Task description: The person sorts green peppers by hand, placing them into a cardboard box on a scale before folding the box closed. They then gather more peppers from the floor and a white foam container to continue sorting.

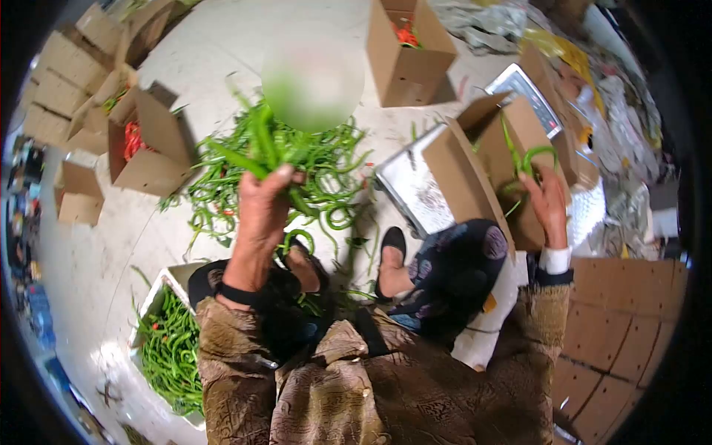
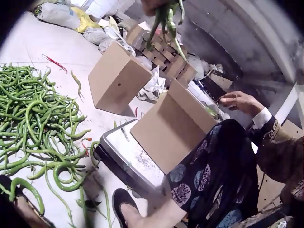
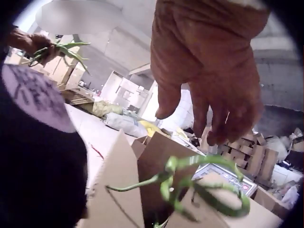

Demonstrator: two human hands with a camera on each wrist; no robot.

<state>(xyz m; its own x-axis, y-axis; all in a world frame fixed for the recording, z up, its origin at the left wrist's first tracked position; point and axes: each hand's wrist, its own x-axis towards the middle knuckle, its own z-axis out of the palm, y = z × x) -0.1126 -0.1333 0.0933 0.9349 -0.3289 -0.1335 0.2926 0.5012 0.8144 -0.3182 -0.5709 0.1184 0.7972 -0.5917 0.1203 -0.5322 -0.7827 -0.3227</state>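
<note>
My left hand (image 1: pixel 263 204) grips a bunch of long green peppers (image 1: pixel 261 141), raised over the floor pile. Over an open cardboard box (image 1: pixel 466 174) hangs my right hand (image 1: pixel 547 200), its fingers loosely bent downward. Just beneath it in the right wrist view, a few curly green peppers (image 3: pixel 221 197) are in the air at the box mouth, apart from the fingertips. The box stands on the white platform of a scale (image 1: pixel 411 185). Its inside is mostly hidden by its walls.
A heap of green peppers (image 1: pixel 211 174) covers the floor ahead. At left stands a white crate (image 1: pixel 165 278) full of green peppers. Boxes with red peppers stand at the left (image 1: pixel 159 159) and far side (image 1: pixel 410 70). The scale's display (image 1: pixel 534 96) is behind the box.
</note>
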